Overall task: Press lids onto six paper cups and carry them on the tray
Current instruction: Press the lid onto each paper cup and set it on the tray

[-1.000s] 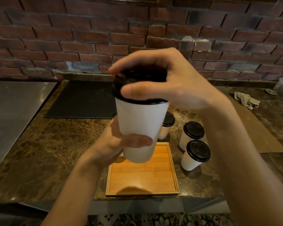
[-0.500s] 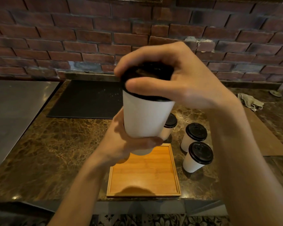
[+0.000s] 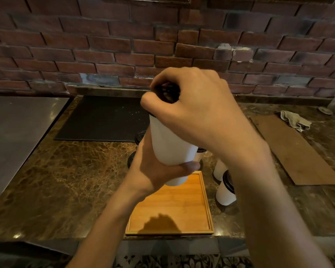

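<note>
**Change:** the held paper cup point(image 3: 168, 144) is now carried a little lower and is tipped, its top leaning left. The thumb of the right hand point(image 3: 197, 107), earlier laid straight along the lid's rim, is now curled in.

**Held paper cup:** white, kept in the air over the far end of the tray point(image 3: 186, 202), apart from it.

**Black lid** point(image 3: 167, 92): set on the mouth of the held cup and largely covered by the right hand.

**Right hand:** its grip is closed over the lid from above, with fingers and thumb curled round the rim.

**Left hand** point(image 3: 153, 169): its grip is wrapped round the lower part of the held cup, the thumb laid across the near side.

**Tray:** wooden, laid at the near edge of the marble worktop point(image 3: 75, 180). A hand's shadow is cast on its near end.

**Near lidded cup** point(image 3: 224, 194) and **far lidded cup** point(image 3: 219, 171): stood on the worktop just right of the tray, partly hidden by the right forearm.

**Third lidded cup** point(image 3: 199, 153): glimpsed behind the held cup.

**Two lid edges** point(image 3: 139, 137): seen left of the left hand; what is beneath them is hidden.

**Black mat** point(image 3: 101, 118): laid far left on the worktop.

**Brown board** point(image 3: 294, 151) and **crumpled cloth** point(image 3: 294, 120): laid far right.

**Brick wall** point(image 3: 104, 45): raised behind the worktop.
</note>
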`<state>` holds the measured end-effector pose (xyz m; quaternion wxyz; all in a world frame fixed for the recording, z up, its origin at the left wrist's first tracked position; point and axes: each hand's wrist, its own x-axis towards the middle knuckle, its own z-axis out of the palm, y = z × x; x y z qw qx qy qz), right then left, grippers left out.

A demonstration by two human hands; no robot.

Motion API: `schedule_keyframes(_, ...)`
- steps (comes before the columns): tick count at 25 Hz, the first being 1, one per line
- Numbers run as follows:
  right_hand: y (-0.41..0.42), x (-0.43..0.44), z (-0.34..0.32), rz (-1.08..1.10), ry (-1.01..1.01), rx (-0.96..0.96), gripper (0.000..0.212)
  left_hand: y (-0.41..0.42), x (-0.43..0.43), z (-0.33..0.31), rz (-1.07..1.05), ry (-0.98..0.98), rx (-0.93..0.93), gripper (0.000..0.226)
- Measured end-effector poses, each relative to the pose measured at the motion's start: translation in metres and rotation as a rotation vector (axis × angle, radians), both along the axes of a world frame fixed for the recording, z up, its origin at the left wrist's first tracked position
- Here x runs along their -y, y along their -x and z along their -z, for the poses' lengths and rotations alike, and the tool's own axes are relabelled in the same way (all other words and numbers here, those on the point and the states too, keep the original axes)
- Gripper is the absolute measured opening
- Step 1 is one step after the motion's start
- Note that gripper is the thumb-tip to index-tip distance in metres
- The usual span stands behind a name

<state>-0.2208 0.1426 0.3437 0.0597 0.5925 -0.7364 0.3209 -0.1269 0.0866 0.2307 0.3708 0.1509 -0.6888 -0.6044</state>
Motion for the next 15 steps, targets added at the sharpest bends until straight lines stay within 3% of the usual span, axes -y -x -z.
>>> schedule_keyframes(5,0.027,-0.011,-0.013,-0.508,-0.098,0.249,0.031,-0.008,0.01,-0.005,0.142,0.016,0.01,0.084)
schedule_keyframes(7,0.025,-0.01,-0.014,-0.455,-0.136,0.244,0.031,-0.008,0.009,-0.004,0.132,0.016,0.016,0.079)
schedule_keyframes(10,0.001,-0.001,0.001,-0.047,-0.094,0.021,0.037,-0.004,0.006,0.0,0.029,0.018,0.021,0.075)
schedule_keyframes(12,-0.018,0.003,0.012,0.16,0.027,-0.143,0.036,-0.001,0.003,0.002,0.004,0.029,0.034,0.085)
schedule_keyframes(13,-0.019,0.003,0.011,0.155,0.069,-0.154,0.035,-0.002,0.003,0.002,0.001,0.034,0.031,0.091)
schedule_keyframes(15,-0.004,0.0,0.004,-0.1,0.076,0.021,0.033,-0.006,0.005,-0.001,-0.003,0.016,0.007,0.093)
